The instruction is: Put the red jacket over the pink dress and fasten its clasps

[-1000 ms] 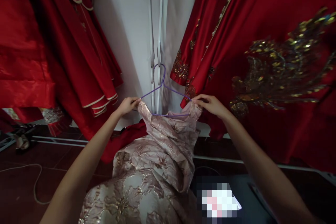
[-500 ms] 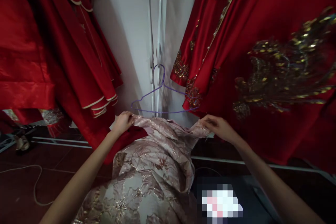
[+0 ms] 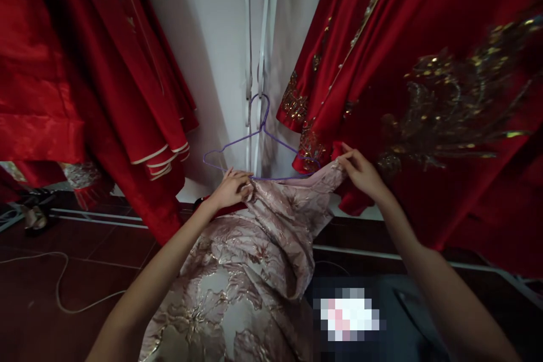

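Note:
A pink and silver brocade dress (image 3: 263, 254) with a raised floral pattern spreads up from the bottom of the view. My left hand (image 3: 232, 188) is closed on its upper edge near the middle. Farther right, my right hand (image 3: 360, 169) pinches the dress's top corner and holds it raised and stretched. Just behind that edge a purple wire hanger (image 3: 263, 129) hangs by its hook from a white rack. The hanger's lower bar passes close behind the cloth; whether they touch I cannot tell.
Red garments (image 3: 114, 68) with cream piping hang at left. Red gowns (image 3: 424, 192) with gold sequins hang at right. A white cable (image 3: 63, 294) lies on the dark floor (image 3: 38, 322). A blurred-out bright patch (image 3: 350, 314) is at lower right.
My left hand has moved right along the dress's edge, toward the middle. My right hand has risen and shifted slightly right, pulling its corner up beside the hanger's right end.

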`<state>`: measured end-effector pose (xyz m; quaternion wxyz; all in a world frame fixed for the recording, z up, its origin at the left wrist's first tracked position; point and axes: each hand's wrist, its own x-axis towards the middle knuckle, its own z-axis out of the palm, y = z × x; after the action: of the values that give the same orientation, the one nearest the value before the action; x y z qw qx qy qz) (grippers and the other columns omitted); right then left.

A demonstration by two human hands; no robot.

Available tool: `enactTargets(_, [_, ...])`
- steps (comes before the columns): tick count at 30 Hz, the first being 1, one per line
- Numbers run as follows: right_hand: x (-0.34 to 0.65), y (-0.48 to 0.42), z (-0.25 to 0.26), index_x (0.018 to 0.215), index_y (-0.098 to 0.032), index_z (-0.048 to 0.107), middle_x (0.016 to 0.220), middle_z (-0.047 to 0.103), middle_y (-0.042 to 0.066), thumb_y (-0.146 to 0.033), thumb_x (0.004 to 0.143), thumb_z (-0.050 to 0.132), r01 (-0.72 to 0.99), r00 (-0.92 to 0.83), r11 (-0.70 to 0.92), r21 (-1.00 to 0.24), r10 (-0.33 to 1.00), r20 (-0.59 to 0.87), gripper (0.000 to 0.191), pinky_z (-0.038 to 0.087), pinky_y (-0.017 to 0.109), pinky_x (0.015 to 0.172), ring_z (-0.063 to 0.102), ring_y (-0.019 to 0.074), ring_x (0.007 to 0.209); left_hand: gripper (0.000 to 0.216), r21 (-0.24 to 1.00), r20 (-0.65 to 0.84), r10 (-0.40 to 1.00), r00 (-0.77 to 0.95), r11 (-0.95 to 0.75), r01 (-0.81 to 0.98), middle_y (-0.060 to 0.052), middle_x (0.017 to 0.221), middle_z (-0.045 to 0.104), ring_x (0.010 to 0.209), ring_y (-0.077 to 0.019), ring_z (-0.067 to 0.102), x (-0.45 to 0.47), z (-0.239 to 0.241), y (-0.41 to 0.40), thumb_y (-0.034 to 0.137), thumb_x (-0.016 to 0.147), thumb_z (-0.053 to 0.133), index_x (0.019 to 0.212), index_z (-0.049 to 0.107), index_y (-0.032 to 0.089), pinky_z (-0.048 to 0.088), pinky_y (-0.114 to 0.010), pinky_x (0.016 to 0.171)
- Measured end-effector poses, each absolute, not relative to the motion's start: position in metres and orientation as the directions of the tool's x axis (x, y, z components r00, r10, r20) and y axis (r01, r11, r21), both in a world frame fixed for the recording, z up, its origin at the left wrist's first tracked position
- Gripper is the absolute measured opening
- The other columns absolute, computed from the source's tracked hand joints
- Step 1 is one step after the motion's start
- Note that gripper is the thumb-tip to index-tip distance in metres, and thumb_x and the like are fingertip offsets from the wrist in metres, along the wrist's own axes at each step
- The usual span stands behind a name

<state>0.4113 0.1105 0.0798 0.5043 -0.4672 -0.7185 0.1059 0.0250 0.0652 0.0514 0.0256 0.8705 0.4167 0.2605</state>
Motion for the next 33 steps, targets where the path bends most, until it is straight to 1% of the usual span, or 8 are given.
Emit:
enactTargets(6, [0.439, 0.117, 0.071, 0.080, -0.023, 0.051, 0.133, 0.048, 0.012, -0.029, 0.080, 0.051, 0.628, 0.040, 0.508, -0.590, 0.736, 0.676, 0.006, 0.030, 0.046, 0.105, 0.044, 0.0266, 0.123, 0.021, 0.299, 0.427, 0.729, 0.535, -0.673, 0.676, -0.004, 0.119, 0.058, 0.111, -0.0201, 0.048, 0.025, 0.059, 0.047, 0.035, 0.085, 0.046, 0.085, 0.062, 0.022, 0.024, -0.041, 0.103])
enactTargets(9, [0.430, 0.109, 0.076, 0.080, -0.023, 0.049, 0.130, 0.051, 0.011, -0.031, 0.080, 0.049, 0.616, 0.056, 0.530, -0.583, 0.709, 0.703, 0.008, 0.033, 0.048, 0.102, 0.047, 0.0268, 0.120, 0.016, 0.305, 0.416, 0.727, 0.546, -0.678, 0.669, -0.003, 0.122, 0.057, 0.112, -0.0205, 0.048, 0.029, 0.061, 0.044, 0.030, 0.084, 0.048, 0.083, 0.061, 0.022, 0.025, -0.040, 0.102])
enactTargets(13, [0.415, 0.098, 0.086, 0.082, -0.024, 0.049, 0.127, 0.053, 0.013, -0.034, 0.083, 0.046, 0.638, 0.047, 0.535, -0.554, 0.691, 0.722, 0.011, 0.036, 0.041, 0.099, 0.049, 0.0256, 0.116, 0.012, 0.295, 0.398, 0.737, 0.547, -0.667, 0.684, -0.003, 0.124, 0.056, 0.115, -0.0217, 0.047, 0.031, 0.062, 0.042, 0.028, 0.083, 0.050, 0.081, 0.060, 0.022, 0.023, -0.041, 0.101])
enactTargets(17, [0.395, 0.089, 0.100, 0.082, -0.023, 0.054, 0.109, 0.059, 0.011, -0.036, 0.084, 0.046, 0.701, 0.010, 0.571, -0.428, 0.592, 0.806, 0.016, 0.040, 0.041, 0.092, 0.054, 0.0252, 0.104, 0.016, 0.356, 0.386, 0.737, 0.555, -0.674, 0.648, -0.003, 0.124, 0.056, 0.116, -0.0222, 0.046, 0.038, 0.063, 0.038, 0.032, 0.085, 0.048, 0.083, 0.060, 0.022, 0.022, -0.042, 0.101])
enactTargets(21, [0.369, 0.086, 0.113, 0.082, -0.022, 0.059, 0.093, 0.060, 0.009, -0.037, 0.084, 0.048, 0.797, 0.018, 0.516, -0.313, 0.499, 0.866, 0.019, 0.040, 0.040, 0.088, 0.054, 0.0242, 0.095, 0.022, 0.501, 0.402, 0.741, 0.538, -0.670, 0.548, -0.004, 0.122, 0.057, 0.115, -0.0216, 0.048, 0.055, 0.063, 0.034, 0.038, 0.087, 0.046, 0.086, 0.060, 0.022, 0.024, -0.040, 0.100])
enactTargets(24, [0.365, 0.090, 0.117, 0.082, -0.022, 0.058, 0.086, 0.059, 0.009, -0.037, 0.085, 0.046, 0.827, 0.124, 0.441, -0.348, 0.461, 0.879, 0.020, 0.040, 0.040, 0.083, 0.053, 0.0250, 0.089, 0.026, 0.588, 0.408, 0.754, 0.514, -0.648, 0.484, -0.005, 0.118, 0.060, 0.113, -0.0216, 0.050, 0.059, 0.063, 0.033, 0.041, 0.087, 0.045, 0.084, 0.061, 0.021, 0.026, -0.038, 0.099])
enactTargets(28, [0.379, 0.092, 0.122, 0.084, -0.022, 0.058, 0.089, 0.057, 0.012, -0.039, 0.085, 0.046, 0.796, 0.218, 0.430, -0.426, 0.452, 0.865, 0.021, 0.039, 0.039, 0.079, 0.051, 0.0265, 0.087, 0.026, 0.612, 0.403, 0.775, 0.488, -0.624, 0.485, -0.005, 0.109, 0.064, 0.107, -0.0215, 0.053, 0.050, 0.065, 0.033, 0.041, 0.086, 0.046, 0.080, 0.061, 0.020, 0.026, -0.039, 0.099])
enactTargets(33, [0.364, 0.083, 0.132, 0.087, -0.023, 0.060, 0.094, 0.058, 0.011, -0.042, 0.085, 0.046, 0.756, 0.161, 0.501, -0.421, 0.481, 0.862, 0.024, 0.039, 0.041, 0.081, 0.052, 0.0275, 0.090, 0.028, 0.624, 0.380, 0.786, 0.487, -0.607, 0.492, -0.004, 0.101, 0.066, 0.104, -0.0217, 0.054, 0.052, 0.064, 0.037, 0.043, 0.085, 0.047, 0.080, 0.061, 0.020, 0.026, -0.040, 0.099])
